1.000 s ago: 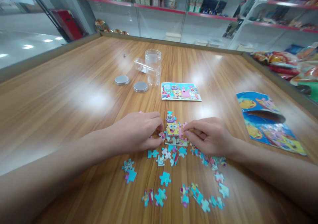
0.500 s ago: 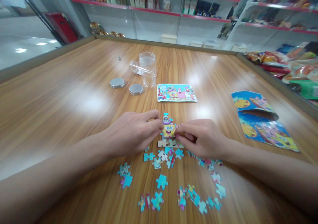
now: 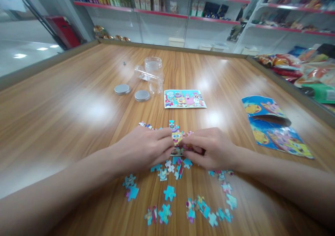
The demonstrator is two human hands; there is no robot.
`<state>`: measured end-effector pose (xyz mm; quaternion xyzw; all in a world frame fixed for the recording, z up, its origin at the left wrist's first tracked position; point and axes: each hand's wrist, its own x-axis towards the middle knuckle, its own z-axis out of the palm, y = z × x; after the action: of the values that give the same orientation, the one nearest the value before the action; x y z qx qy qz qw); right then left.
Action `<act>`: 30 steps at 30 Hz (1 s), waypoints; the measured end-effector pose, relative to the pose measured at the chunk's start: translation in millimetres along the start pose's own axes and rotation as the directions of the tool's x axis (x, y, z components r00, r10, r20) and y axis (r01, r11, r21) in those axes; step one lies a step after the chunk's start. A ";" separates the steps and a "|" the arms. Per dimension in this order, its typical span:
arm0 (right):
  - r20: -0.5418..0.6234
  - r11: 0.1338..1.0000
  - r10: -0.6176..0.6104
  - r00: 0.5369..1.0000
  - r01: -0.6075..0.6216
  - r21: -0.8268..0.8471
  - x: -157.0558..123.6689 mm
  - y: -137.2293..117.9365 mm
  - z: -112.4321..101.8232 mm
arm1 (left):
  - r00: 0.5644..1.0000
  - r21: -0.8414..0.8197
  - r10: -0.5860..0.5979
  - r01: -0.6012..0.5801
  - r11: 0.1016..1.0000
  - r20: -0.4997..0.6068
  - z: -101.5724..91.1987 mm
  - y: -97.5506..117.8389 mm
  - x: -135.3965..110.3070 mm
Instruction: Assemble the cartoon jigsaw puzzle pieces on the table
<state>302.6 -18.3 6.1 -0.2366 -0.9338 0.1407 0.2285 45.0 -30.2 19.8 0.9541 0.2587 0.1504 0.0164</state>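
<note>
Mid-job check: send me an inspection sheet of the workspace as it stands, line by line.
Surface: wooden table, glossy, with light glare.
Job's things: joined puzzle cluster between both hands; loose puzzle pieces scattered nearer the person; picture card lying flat beyond.
Clutter: clear jars, one upright, one on its side; two metal lids beside them; printed bag to the right.
Hands: left hand and right hand both pinch the cluster's edges.
Cables: nothing seen.
Surroundings: shop shelves behind; snack packets past the table's right edge.
</note>
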 end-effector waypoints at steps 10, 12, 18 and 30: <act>-0.120 0.959 0.203 0.972 -0.172 0.226 -1.6 3.9 1.0 | 0.980 -0.240 -0.139 0.102 0.966 -0.145 7.9 9.6 6.0; -0.071 0.945 0.247 0.966 -0.225 0.236 -2.6 6.5 -3.2 | 0.998 -0.169 -0.068 0.064 0.984 -0.017 5.1 2.5 3.1; 0.041 0.982 0.173 0.984 -0.176 0.065 -2.0 6.2 -11.5 | 0.988 -0.094 -0.067 0.080 0.992 0.139 -5.0 -13.2 -5.3; 0.032 0.990 0.142 0.989 -0.142 0.005 3.7 4.2 -10.6 | 0.985 -0.075 -0.086 0.098 0.992 0.150 -6.6 -10.8 -7.7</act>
<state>306.5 -11.2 14.9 -0.2995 -0.9175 0.1638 0.2041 31.5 -25.0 22.8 0.9482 0.2940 0.0892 0.0813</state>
